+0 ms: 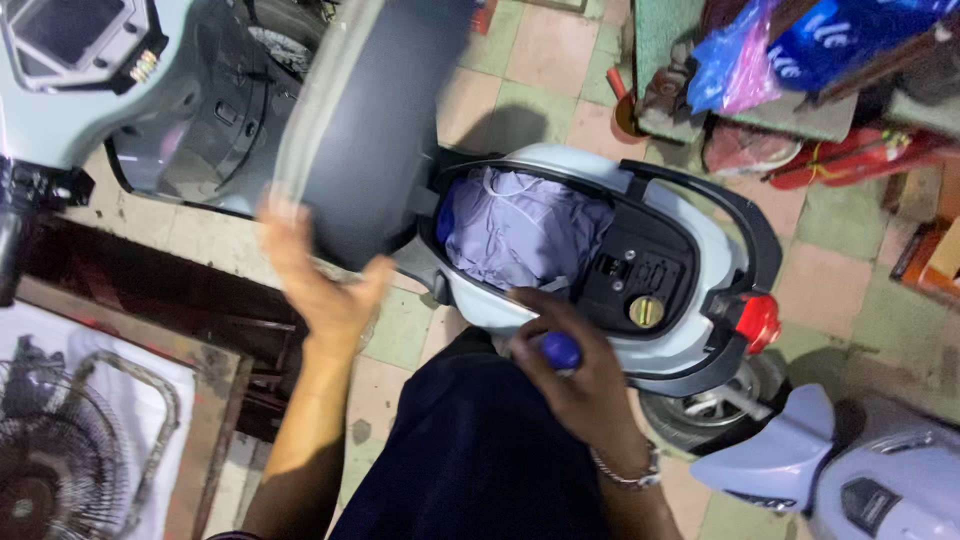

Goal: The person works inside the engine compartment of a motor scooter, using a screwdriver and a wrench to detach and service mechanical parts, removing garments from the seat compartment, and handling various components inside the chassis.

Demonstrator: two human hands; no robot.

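Checkered floor tiles [540,60] below; my left hand [320,285], fingers spread, props the raised seat [385,120]; right hand [580,375] grips a blue-handled tool [560,350]. Keep seat steady.

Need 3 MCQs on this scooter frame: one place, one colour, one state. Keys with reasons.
1. Where is the brass-coloured filler cap?
A. rear of the under-seat compartment
B. on the floor
C. on the handlebar

2. What colour is the tool handle in the right hand?
A. red
B. blue
C. green

3. How is the seat?
A. shut
B. removed, lying on the floor
C. raised

Answers: 1 A, it sits behind the bundled cloth; 2 B, a blue end shows between the fingers; 3 C, the left hand props it up, the compartment exposed.
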